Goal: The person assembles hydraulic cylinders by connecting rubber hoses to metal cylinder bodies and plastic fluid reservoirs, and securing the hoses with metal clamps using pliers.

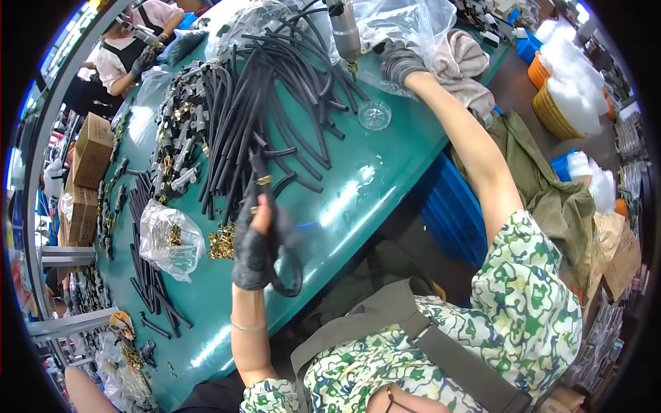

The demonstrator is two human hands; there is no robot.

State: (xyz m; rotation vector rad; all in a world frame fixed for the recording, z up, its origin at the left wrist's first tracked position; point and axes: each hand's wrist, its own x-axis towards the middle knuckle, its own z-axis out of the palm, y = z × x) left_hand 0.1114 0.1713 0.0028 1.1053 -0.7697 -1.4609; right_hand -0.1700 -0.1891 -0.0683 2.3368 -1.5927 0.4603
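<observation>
My left hand (253, 256), in a dark glove with a bare thumb tip, is closed around a black hose (292, 281) near the table's front edge. The hose loops below the hand. A brass fitting (264, 180) shows just above the thumb, beside a dark end piece; the area is partly blurred. My right hand (401, 63), also gloved, is at the far side with curled fingers over a clear plastic bag (392, 27). What those fingers hold, if anything, is hidden. Left of it hangs a power screwdriver (345, 34), its tip pointing down.
Many black hoses (241, 103) lie heaped across the green table (358, 186). Brass fittings (220, 244) sit beside a clear bag (171, 237). Dark connectors (182, 144) lie further left. A round glass dish (374, 115) stands near the right edge. Another person's gloved hand (144, 60) is at upper left.
</observation>
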